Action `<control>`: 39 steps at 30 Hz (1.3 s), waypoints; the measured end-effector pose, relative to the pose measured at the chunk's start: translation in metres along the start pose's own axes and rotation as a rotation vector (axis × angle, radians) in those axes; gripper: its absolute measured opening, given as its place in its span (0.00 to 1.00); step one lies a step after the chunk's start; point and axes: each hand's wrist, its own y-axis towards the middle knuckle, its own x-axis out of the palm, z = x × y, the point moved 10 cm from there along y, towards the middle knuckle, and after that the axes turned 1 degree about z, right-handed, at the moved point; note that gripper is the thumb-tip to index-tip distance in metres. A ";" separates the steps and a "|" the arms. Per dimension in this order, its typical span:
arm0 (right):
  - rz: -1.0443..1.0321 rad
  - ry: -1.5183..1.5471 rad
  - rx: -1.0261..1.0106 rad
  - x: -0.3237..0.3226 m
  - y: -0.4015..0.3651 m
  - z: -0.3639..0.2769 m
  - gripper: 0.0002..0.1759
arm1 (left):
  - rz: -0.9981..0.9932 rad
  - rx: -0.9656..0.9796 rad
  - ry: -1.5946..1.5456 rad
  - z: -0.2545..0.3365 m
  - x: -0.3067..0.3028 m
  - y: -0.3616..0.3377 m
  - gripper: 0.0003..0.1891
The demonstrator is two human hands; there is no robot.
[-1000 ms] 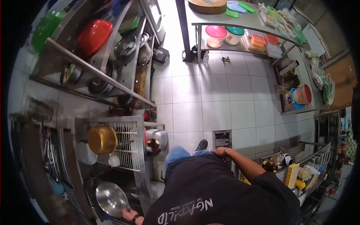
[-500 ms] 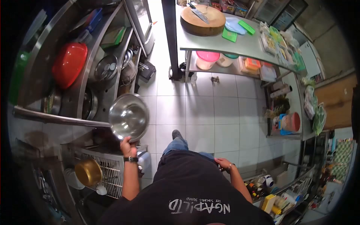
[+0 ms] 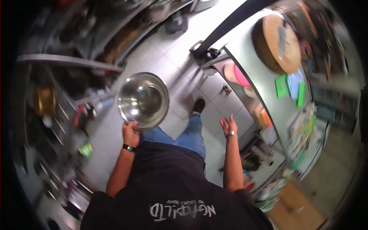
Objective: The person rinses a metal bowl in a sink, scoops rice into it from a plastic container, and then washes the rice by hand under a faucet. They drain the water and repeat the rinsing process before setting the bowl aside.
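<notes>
A shiny, round metal bowl [image 3: 143, 100] is held out over the tiled floor, its inside facing up. My left hand [image 3: 131, 132] grips its near rim, with a dark watch on that wrist. Nothing can be seen inside the bowl. On the other side, my right hand [image 3: 229, 125] is raised in front of the steel table, fingers apart and holding nothing, a band on its wrist.
A steel table [image 3: 245, 57] at the right bears a round chopping board [image 3: 291, 46] with a knife and green lids [image 3: 281, 86]. A dark post [image 3: 226, 28] stands beside it. Metal shelves [image 3: 69, 60] are at the left, blurred. A small object [image 3: 226, 89] lies on the floor.
The view has turned, so the table now slants down the right side. The bowl, still in my left hand, is away from the shelves. My right hand has risen forward and its fingers have spread.
</notes>
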 end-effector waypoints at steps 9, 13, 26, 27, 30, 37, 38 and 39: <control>-0.012 0.356 -0.107 0.099 0.366 -0.136 0.31 | 0.444 -0.063 -0.264 -0.154 -0.120 -0.111 0.10; -0.244 0.229 -0.100 0.076 0.378 -0.155 0.15 | 0.421 -0.198 -0.387 -0.231 -0.134 -0.113 0.14; -0.022 -0.488 -0.257 0.055 0.330 -0.179 0.31 | 0.496 -0.159 -0.223 -0.257 -0.082 -0.109 0.14; -0.085 -0.468 -0.273 0.034 0.377 -0.206 0.31 | 0.477 -0.141 -0.198 -0.254 -0.085 -0.109 0.14; 0.230 -0.371 -0.274 0.030 0.348 -0.223 0.30 | 0.479 -0.111 -0.154 -0.246 -0.095 -0.110 0.13; 0.040 -0.168 0.083 0.004 0.421 -0.226 0.15 | 0.520 -0.069 -0.177 -0.240 -0.103 -0.103 0.14; -0.067 -0.303 -0.195 0.029 0.383 -0.246 0.20 | 0.513 -0.063 -0.158 -0.240 -0.105 -0.105 0.15; 0.246 -0.520 -0.483 0.040 0.322 -0.257 0.25 | 0.512 -0.065 -0.160 -0.242 -0.110 -0.108 0.15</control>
